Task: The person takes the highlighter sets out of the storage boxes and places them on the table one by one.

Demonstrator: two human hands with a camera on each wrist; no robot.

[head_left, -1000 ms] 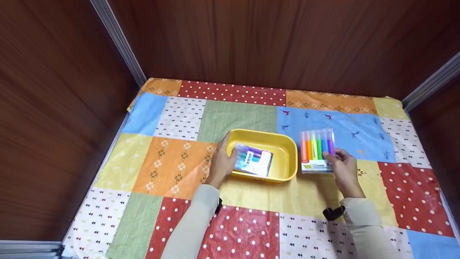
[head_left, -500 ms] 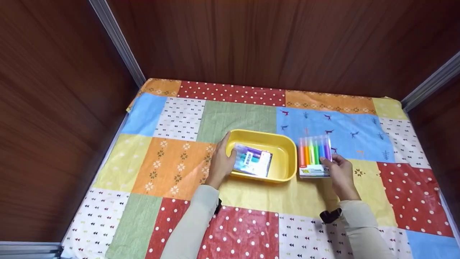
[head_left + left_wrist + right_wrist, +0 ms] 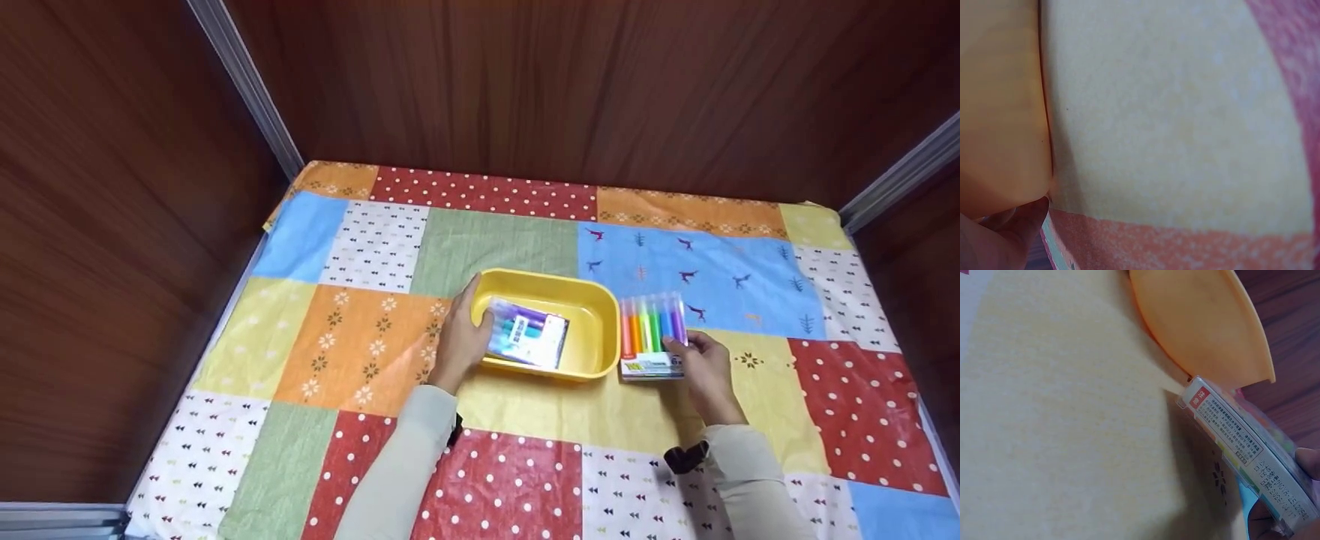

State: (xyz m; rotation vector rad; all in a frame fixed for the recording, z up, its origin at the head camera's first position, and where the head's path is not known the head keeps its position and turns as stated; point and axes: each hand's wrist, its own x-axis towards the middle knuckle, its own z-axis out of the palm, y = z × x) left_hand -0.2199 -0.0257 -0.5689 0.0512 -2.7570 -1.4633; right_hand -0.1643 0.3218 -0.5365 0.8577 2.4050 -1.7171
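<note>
A yellow plastic basin [image 3: 544, 283] stands mid-table, and my left hand [image 3: 463, 341] grips its left end with the thumb over the rim. Inside the basin lies a clear pack of purple and teal markers [image 3: 529, 334] with a white label. Just right of the basin, my right hand [image 3: 705, 371] pinches a clear pack of rainbow-coloured markers [image 3: 651, 334] by its lower right corner, thumb on top. In the right wrist view the printed bottom edge of that pack [image 3: 1247, 453] faces the camera, its near corner close to the basin wall [image 3: 1202, 320].
A patchwork tablecloth [image 3: 360, 337] covers the table. Dark wood panels [image 3: 487, 90] rise behind and on both sides, with metal posts [image 3: 251, 90] at the corners. Black wrist straps [image 3: 686, 456] sit at the sleeves.
My right hand has brought the rainbow marker pack toward me and slightly left, along the basin's right side. The left hand and the basin have stayed in place.
</note>
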